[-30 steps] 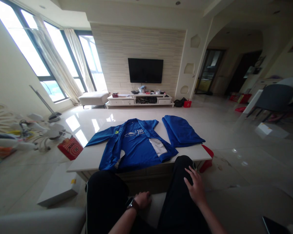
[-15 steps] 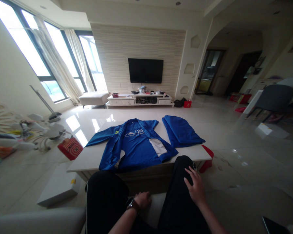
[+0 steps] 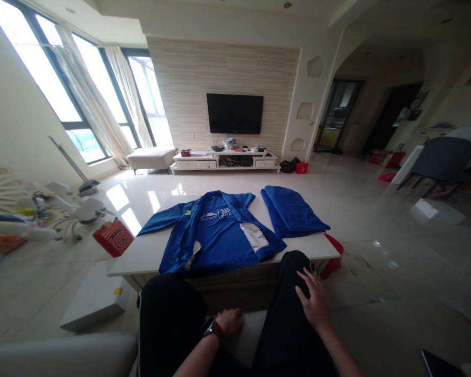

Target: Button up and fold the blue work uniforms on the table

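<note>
A blue jacket (image 3: 220, 235) lies spread out on the white coffee table (image 3: 141, 256), its front parted, with white lettering inside and pale pocket linings showing. To its right rests a folded blue garment (image 3: 292, 212). My right hand (image 3: 314, 296) lies on my right knee with its fingers spread, holding nothing. Between my thighs, my left hand (image 3: 230, 321) rests on the pale seat with its fingers curled in, and nothing shows in it. A watch (image 3: 213, 328) is on the left wrist. Neither hand touches the clothes.
My knees are close to the table's near edge. A red stool (image 3: 333, 256) is partly hidden at its right end. A red bag (image 3: 113, 238) and a white box (image 3: 96, 298) are on the left floor. Beyond stand a TV cabinet (image 3: 196, 163) and a television (image 3: 234, 113).
</note>
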Demonstrator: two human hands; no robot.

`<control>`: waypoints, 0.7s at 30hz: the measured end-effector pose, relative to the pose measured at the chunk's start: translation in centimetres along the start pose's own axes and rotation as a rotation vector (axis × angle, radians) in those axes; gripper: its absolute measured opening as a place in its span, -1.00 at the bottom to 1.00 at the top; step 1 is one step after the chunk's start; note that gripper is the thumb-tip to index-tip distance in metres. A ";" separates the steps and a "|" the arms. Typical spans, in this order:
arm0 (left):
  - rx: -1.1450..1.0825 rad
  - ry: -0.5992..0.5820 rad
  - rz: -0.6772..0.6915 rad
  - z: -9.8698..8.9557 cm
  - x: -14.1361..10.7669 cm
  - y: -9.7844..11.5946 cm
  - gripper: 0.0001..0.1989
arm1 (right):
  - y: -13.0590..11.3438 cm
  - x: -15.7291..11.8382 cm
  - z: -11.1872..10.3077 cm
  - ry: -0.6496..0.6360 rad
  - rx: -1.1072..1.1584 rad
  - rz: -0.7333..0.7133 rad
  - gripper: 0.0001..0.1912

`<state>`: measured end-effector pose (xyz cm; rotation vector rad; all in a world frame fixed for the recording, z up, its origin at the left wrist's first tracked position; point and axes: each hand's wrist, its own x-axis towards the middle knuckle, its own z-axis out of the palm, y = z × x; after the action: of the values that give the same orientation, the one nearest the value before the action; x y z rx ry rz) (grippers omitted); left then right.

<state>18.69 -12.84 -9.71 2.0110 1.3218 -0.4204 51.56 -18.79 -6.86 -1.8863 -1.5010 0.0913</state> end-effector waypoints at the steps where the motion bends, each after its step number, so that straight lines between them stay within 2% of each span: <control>1: -0.001 -0.001 0.002 0.0 0.0 0.0 -0.50 | -0.1 0.0 0.0 -0.003 -0.003 0.001 -0.48; 5: -0.013 0.001 0.023 0.5 0.3 -0.7 -0.48 | -1.0 -0.2 0.2 -0.035 -0.063 0.021 -0.46; 9: -0.027 0.013 0.044 0.8 0.6 -1.3 -0.50 | -3.2 -0.3 0.6 -0.047 -0.255 0.019 -0.44; 12: -0.005 0.015 0.009 0.6 0.9 -0.8 -0.54 | -4.8 -0.5 1.0 -0.110 -0.340 -0.046 -0.47; 15: 0.010 0.016 -0.038 0.5 1.4 0.2 -0.53 | -5.9 -1.6 2.7 -0.364 -0.314 -0.177 -0.53; 17: 0.011 0.013 -0.061 0.6 1.8 0.6 -0.50 | -6.5 -2.8 4.9 -0.578 -0.282 -0.235 -0.48; 21: 0.000 0.023 -0.066 0.8 2.3 0.3 -0.46 | -7.7 -4.0 10.5 -0.887 -0.310 -0.273 -0.12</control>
<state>20.03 -11.96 -11.54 1.9821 1.4045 -0.4291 38.98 -16.74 -11.80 -1.9519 -2.4656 0.6730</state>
